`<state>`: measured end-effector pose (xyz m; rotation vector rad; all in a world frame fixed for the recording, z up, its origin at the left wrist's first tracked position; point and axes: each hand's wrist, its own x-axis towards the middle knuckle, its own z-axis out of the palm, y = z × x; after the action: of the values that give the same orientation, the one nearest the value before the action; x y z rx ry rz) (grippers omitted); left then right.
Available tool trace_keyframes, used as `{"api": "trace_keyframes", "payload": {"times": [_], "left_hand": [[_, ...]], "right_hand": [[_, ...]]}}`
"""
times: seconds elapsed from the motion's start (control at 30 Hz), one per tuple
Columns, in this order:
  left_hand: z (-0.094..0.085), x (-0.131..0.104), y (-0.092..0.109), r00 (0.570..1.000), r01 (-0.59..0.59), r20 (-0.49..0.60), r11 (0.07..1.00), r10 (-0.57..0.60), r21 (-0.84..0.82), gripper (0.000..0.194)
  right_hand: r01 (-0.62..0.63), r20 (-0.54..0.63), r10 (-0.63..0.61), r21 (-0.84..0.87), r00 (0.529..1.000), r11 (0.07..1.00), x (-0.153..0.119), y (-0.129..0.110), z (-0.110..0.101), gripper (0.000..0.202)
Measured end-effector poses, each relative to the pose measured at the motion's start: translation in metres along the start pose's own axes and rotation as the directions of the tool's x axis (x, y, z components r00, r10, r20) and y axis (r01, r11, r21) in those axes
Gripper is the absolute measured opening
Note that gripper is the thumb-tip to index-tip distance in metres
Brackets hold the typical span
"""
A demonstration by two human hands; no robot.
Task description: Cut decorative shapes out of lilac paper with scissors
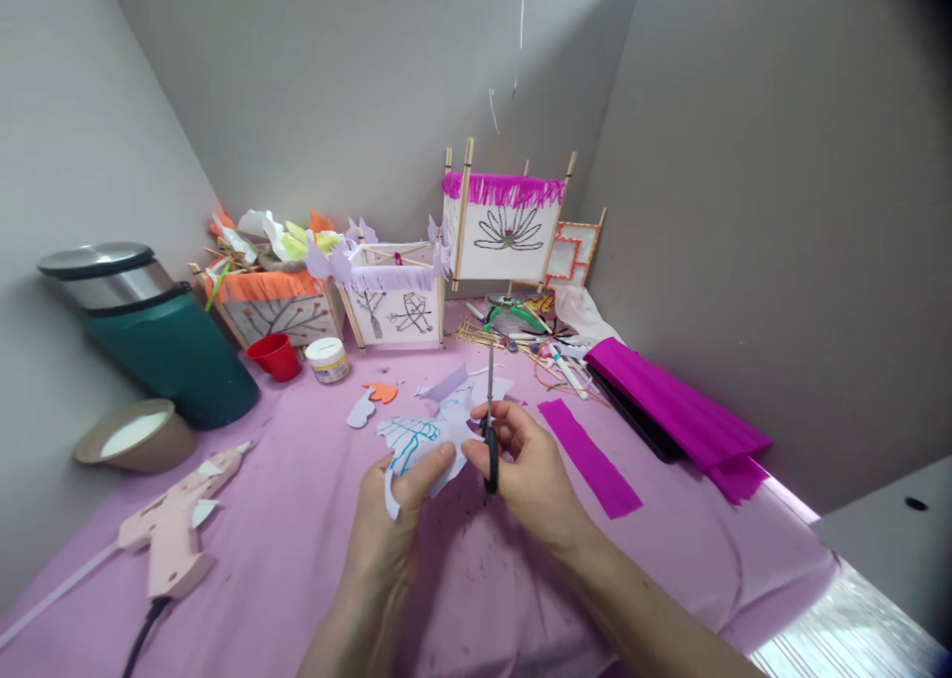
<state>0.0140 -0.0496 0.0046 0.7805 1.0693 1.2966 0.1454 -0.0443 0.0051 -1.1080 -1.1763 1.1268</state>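
Near the middle of the table, my left hand pinches a pale lilac paper marked with blue-green lines, thumb on top. A thin curled strip of the paper hangs by my left fingers. My right hand is closed round the black handles of the scissors, whose blades point away from me at the paper's right edge. More lilac paper scraps lie just beyond. A small lilac cutout and an orange cutout rest on the cloth to the left.
Decorated paper lanterns stand at the back. A glue gun, bowl, green tumbler, red cup and white jar are left. Magenta paper, a magenta strip, sticks and markers lie right.
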Motion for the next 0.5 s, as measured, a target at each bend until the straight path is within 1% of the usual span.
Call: {"api": "trace_keyframes", "payload": {"times": [0.13, 0.23, 0.3, 0.4, 0.5], "left_hand": [[0.005, -0.001, 0.002, 0.999, -0.013, -0.037, 1.000, 0.012, -0.009, 0.035], [0.004, -0.001, 0.003, 0.997, -0.015, -0.081, 1.000, 0.014, -0.015, 0.034], [0.003, -0.001, 0.004, 0.993, -0.026, -0.116, 0.999, 0.024, -0.020, 0.033], [0.004, -0.003, 0.003, 0.989, -0.035, -0.147, 0.998, 0.029, -0.042, 0.030], [0.010, -0.006, 0.002, 0.985, -0.046, -0.167, 0.996, 0.032, -0.080, 0.025]], "right_hand": [[-0.020, -0.035, 0.022, 0.074, 0.999, 0.997, -0.002, 0.000, 0.000, 0.036], [-0.049, -0.036, 0.052, 0.083, 0.998, 0.995, -0.015, 0.001, -0.003, 0.037], [-0.089, 0.025, 0.088, 0.052, 0.996, 0.995, -0.030, 0.003, -0.005, 0.036], [-0.180, 0.152, 0.178, -0.002, 0.972, 0.984, -0.053, 0.007, -0.004, 0.039], [-0.193, 0.220, 0.196, -0.035, 0.955, 0.981, -0.066, 0.011, 0.000, 0.038]]}}
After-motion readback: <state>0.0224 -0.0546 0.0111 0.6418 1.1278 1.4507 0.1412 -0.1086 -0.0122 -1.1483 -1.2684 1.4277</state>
